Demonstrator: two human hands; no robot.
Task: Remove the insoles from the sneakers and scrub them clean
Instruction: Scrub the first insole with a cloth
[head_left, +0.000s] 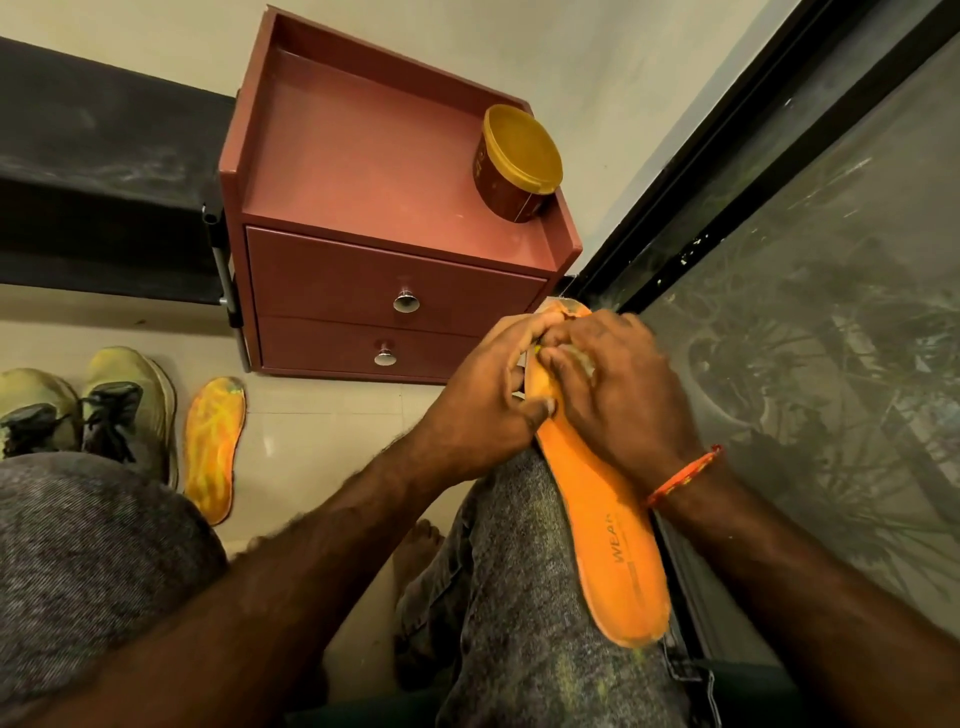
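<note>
Both my hands are on the orange insole (597, 499), up at its toe end. My left hand (483, 410) curls round the left edge, thumb pressed on the top face, fingers tucked underneath. My right hand (618, 395) lies flat over the forefoot, fingertips (550, 358) bunched and pressing down; something small and yellowish peeks out between them, but I can't tell what it is. An orange thread band (685, 475) sits on that wrist.

The insole runs lengthwise along my right thigh (524, 597), toe pointing away from me, heel toward me. It's a smooth, foamy, foot-shaped slab with dark lettering near the heel and a frayed, pale rim.

Out to the left of my grip, on the pale tiled floor (322, 441), the second insole (213, 447) lies flat, mottled yellow-orange, toe pointing away too. Just beyond it stand the olive sneakers (88, 405) with dark laces.

Ahead of my hands is a reddish-brown drawer unit (374, 208) with two metal knobs, a round gold-lidded tub (517, 161) on top.
</note>
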